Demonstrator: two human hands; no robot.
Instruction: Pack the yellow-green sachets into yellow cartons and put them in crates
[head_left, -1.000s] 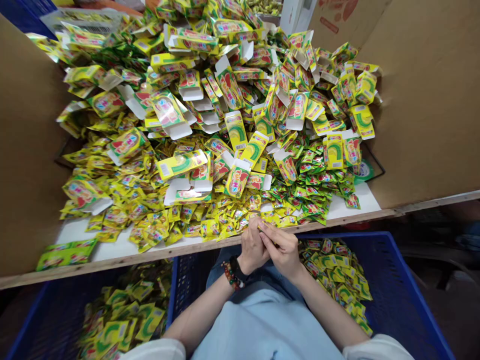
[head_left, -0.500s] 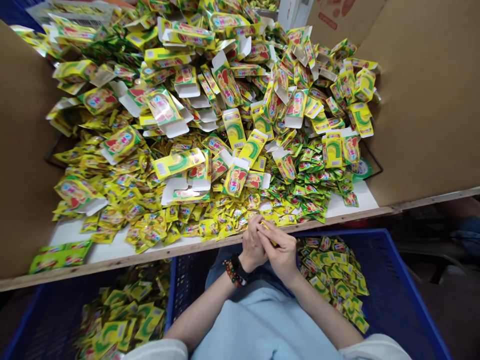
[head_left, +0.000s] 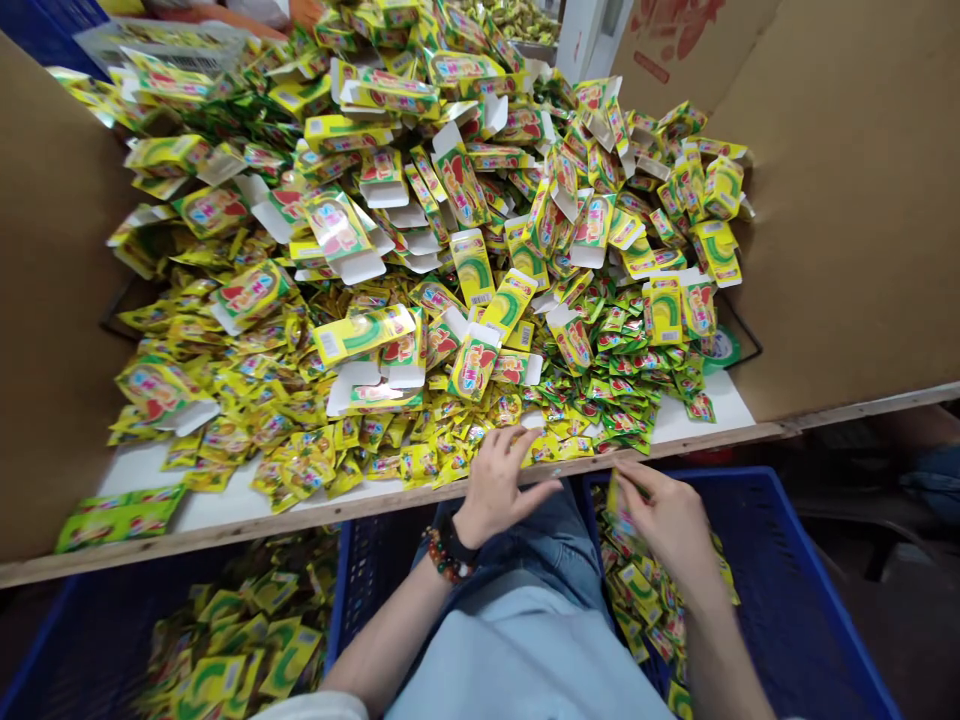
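Yellow sachets (head_left: 420, 455) are lying thick along the near edge of the table (head_left: 225, 505), and the left hand (head_left: 499, 480) is hovering right over them, fingers spread and loose, gripping nothing, fingertips just touching the front row of the heap. A beaded bracelet (head_left: 442, 555) is sitting on that wrist.

Over on the other side, the right hand (head_left: 664, 520) is hanging above the blue crate (head_left: 795, 560) below the table edge, pinching a small yellow-green box (head_left: 619, 500) between thumb and fingers. That box is standing roughly upright just above the filled boxes (head_left: 645, 590) already piled in the crate, so it is sitting well apart from the left hand, with the person's lap between the two.

Behind the sachets, open flat-sided cartons (head_left: 465, 260) with white flaps are heaping up across the whole table, some leaning, some lying flat, crowding right down to the sachets. Brown cardboard walls (head_left: 847, 220) are fencing the pile in on both sides. A second blue crate (head_left: 97, 640) on the left is holding more yellow-green boxes under the table edge.
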